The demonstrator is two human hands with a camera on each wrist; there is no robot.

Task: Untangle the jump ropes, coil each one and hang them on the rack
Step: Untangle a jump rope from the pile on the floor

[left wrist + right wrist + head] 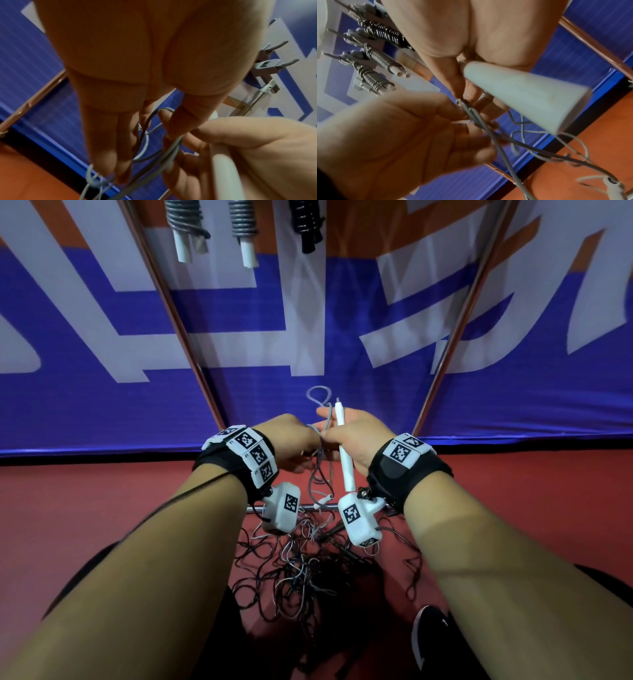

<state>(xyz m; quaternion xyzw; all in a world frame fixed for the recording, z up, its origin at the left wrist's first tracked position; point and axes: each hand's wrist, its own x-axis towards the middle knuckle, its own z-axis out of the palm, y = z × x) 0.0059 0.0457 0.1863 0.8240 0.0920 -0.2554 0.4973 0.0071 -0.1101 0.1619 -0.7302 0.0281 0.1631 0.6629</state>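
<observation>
Right hand (356, 440) gripped the white handle (343, 446), long axis pointing away, toward the rack (445, 337). Left hand (291, 440) pinched the grey rope (323, 419) just beside it. The rope trailed down to the tangle (301, 573) on the floor; slack lay below both grips.

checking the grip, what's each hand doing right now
left hand: pinching the grey rope.
right hand: holding the white handle.
</observation>
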